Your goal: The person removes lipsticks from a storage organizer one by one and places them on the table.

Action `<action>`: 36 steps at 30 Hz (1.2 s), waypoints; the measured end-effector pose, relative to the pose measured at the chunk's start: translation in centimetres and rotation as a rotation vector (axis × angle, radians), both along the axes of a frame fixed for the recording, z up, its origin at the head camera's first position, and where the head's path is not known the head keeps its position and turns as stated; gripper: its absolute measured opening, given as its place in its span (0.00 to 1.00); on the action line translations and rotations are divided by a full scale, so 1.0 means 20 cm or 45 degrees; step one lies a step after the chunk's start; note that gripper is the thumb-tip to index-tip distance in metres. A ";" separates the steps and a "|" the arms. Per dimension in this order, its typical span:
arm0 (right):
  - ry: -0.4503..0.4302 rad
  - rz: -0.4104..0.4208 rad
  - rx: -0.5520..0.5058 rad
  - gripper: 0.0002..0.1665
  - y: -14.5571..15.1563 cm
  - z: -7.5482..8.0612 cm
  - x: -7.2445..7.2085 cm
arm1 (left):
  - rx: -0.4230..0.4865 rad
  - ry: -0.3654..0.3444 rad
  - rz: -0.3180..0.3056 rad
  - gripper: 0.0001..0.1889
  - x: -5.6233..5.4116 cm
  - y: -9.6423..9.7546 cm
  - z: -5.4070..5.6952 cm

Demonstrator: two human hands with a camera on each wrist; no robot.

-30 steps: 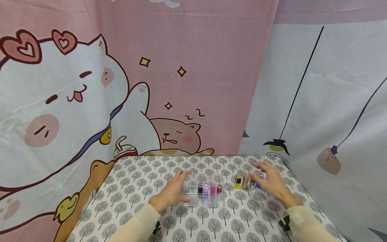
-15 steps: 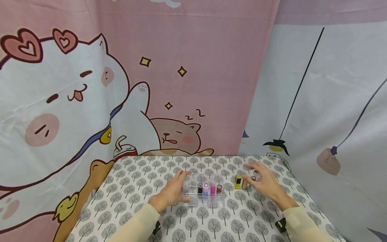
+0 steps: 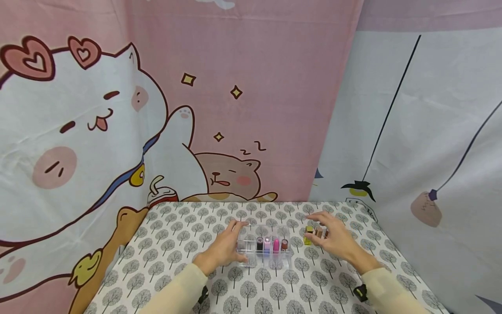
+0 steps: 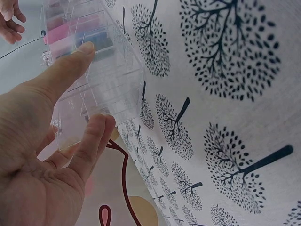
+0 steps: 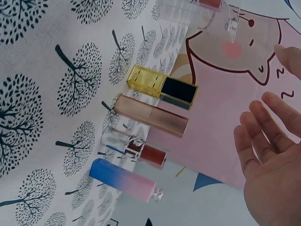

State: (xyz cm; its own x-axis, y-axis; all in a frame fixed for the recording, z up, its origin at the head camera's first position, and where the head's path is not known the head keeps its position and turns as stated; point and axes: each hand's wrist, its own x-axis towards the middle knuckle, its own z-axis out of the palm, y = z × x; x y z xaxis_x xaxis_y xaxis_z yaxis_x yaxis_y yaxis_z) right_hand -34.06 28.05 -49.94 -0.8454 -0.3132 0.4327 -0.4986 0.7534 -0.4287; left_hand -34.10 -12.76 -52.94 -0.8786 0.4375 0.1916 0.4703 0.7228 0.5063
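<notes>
A clear plastic organizer [image 3: 246, 247] stands on the table. Within its compartments are a black tube [image 3: 260, 245], a lilac-and-blue one, a bright pink tube [image 3: 276, 245] and a dark red one. My left hand [image 3: 222, 248] grips the organizer's left end, thumb at the front and fingers behind. Above a row of upright lipsticks hovers my right hand [image 3: 336, 239], fingers spread, holding nothing. The right wrist view shows that row: a yellow lipstick with black [image 5: 162, 87], a rose-gold tube [image 5: 150, 115], a clear tube with red-brown [image 5: 153, 154], and a blue-to-pink tube [image 5: 122, 180].
A white tree-print cloth [image 3: 247, 290] covers the table. Behind it hangs a pink cartoon curtain [image 3: 282, 109], with a pale curtain [image 3: 392, 131] along the right side. The lipstick row stands right of the organizer.
My right hand has moved left along the lipstick row, from its right end toward the yellow lipstick. The left hand and the organizer have stayed in place.
</notes>
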 end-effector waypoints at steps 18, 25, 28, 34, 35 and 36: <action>-0.059 0.146 0.087 0.41 -0.14 0.00 0.01 | 0.012 -0.012 -0.007 0.65 -0.01 0.00 -0.01; -0.081 0.210 0.136 0.40 -0.19 -0.03 0.00 | 0.004 -0.008 0.001 0.65 -0.01 0.00 -0.01; -0.079 0.230 0.141 0.39 -0.21 -0.04 -0.01 | -0.001 -0.008 0.007 0.65 -0.01 0.00 -0.01; -0.050 0.262 0.181 0.37 -0.25 -0.06 -0.02 | 0.012 -0.010 0.004 0.65 0.00 0.00 -0.01; -0.038 0.267 0.195 0.36 -0.25 -0.07 -0.02 | 0.015 -0.011 0.003 0.65 0.00 0.00 -0.01; -0.024 0.271 0.212 0.36 -0.25 -0.07 -0.03 | 0.014 -0.014 0.004 0.65 0.00 0.00 -0.01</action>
State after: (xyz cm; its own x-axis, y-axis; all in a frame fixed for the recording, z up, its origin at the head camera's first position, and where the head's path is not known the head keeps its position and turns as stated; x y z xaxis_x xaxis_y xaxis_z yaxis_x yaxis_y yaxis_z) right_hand -34.58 22.98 -51.34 -0.7606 -0.5500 0.3450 -0.6461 0.6935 -0.3188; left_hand -34.17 -12.76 -53.08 -0.8821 0.4324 0.1866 0.4622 0.7188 0.5193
